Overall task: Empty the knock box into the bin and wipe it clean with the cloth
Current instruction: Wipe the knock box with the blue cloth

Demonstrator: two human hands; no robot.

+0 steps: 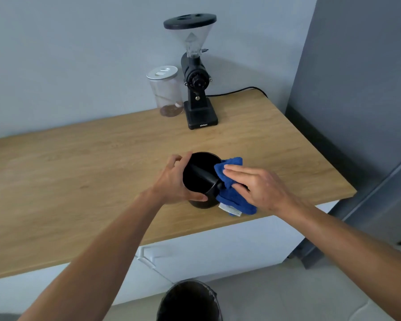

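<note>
Head view, reading from the left: the wooden counter [56, 181] lies bare on that side, which leaves room for the work near its front edge. The left hand [174, 181] wraps around the left wall of the black knock box [200, 179], thumb low near the base and fingers curled over the far rim. That hold seems meant to steady the box and tip its mouth toward the person, so the inside and the cross bar are easy to reach. The box rests on the counter close to the front edge. I judge it already emptied, since no grounds show in the dark interior, though the depth is hard to read.

Just right of it, the blue cloth [232, 193] drapes over the right rim and down the outer wall, its white label hanging at the bottom. The right hand [259, 184] lies flat on the cloth, fingers extended and pressing it against the rim, a wiping hold, not a pinch.

Behind, near the wall, stand a clear jar [166, 93] and a coffee grinder [198, 72], well apart from the work. Below the counter on the floor, the bin [190, 302] sits directly under the box, handy for tipping.
</note>
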